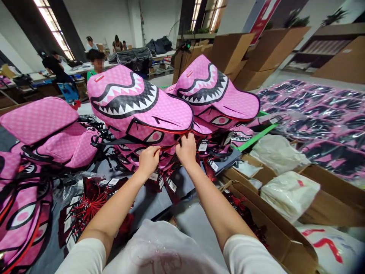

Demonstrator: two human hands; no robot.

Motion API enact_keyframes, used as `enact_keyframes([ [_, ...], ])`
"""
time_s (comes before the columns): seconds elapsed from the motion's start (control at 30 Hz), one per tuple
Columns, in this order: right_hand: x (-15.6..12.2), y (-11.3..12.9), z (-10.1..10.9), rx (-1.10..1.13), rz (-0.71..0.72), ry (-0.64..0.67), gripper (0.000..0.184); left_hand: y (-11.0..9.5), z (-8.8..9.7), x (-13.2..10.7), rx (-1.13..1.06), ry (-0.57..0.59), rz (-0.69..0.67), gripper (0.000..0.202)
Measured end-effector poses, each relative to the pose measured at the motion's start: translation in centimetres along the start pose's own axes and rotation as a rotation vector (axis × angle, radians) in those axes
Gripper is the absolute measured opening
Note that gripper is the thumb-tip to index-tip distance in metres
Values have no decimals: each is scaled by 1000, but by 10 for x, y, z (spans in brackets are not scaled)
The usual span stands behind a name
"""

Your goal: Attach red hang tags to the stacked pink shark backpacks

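A pink checked backpack (139, 101) with a shark-mouth print lies on top of a stack of similar bags in front of me. At its near edge, my left hand (148, 161) is closed in a pinch, slightly below the printed eye. My right hand (186, 150) is also pinched, higher up against the rim by the zipper end. A thin red line shows between the two hands; what exactly the fingertips hold is too small to make out. Dark hang tags (162, 182) with white labels dangle just below my hands.
A second backpack stack (216, 91) stands to the right, more pink bags (42, 120) at left. A bunch of red-corded tags (91, 205) lies on the table. Open cardboard boxes (273, 224), plastic bags (291, 194) and wrapped backpacks (322, 121) fill the right. People work behind.
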State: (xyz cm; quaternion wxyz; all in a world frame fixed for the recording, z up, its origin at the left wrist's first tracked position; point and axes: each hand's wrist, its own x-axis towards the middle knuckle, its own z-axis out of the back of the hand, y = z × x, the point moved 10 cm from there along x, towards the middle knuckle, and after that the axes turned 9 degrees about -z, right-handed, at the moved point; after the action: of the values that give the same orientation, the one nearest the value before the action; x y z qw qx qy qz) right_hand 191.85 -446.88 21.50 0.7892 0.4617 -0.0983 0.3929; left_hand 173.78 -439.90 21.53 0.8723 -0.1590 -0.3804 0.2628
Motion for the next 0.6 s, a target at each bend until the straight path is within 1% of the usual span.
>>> enact_keyframes([
  [0.07, 3, 0, -1, -23, -1, 5, 28, -6, -8, 10, 52, 23, 0, 23],
  [0.1, 3, -2, -1, 23, -1, 9, 22, -9, -12, 13, 81, 40, -2, 23],
  [0.17, 0, -8, -3, 217, -7, 40, 14, -12, -19, 19, 147, 82, 8, 23],
  [0.27, 0, -24, -13, 539, -63, 149, 25, -14, -27, 25, 211, 132, 36, 24],
  [0.33, 3, -30, -18, 610, -80, 195, 30, -16, -34, 31, 181, 146, 39, 25],
  [0.4, 6, -29, -15, 541, -20, 186, 29, -16, -45, 38, 79, 147, 44, 26],
  [0.5, 10, -22, -3, 342, 116, 120, 25, -11, -63, 50, -146, 161, 94, 27],
  [0.53, 11, -22, 2, 284, 139, 98, 25, -7, -71, 52, -245, 194, 128, 27],
  [0.6, 13, -25, 13, 180, 153, 40, 26, -4, -87, 50, -478, 316, 186, 29],
])
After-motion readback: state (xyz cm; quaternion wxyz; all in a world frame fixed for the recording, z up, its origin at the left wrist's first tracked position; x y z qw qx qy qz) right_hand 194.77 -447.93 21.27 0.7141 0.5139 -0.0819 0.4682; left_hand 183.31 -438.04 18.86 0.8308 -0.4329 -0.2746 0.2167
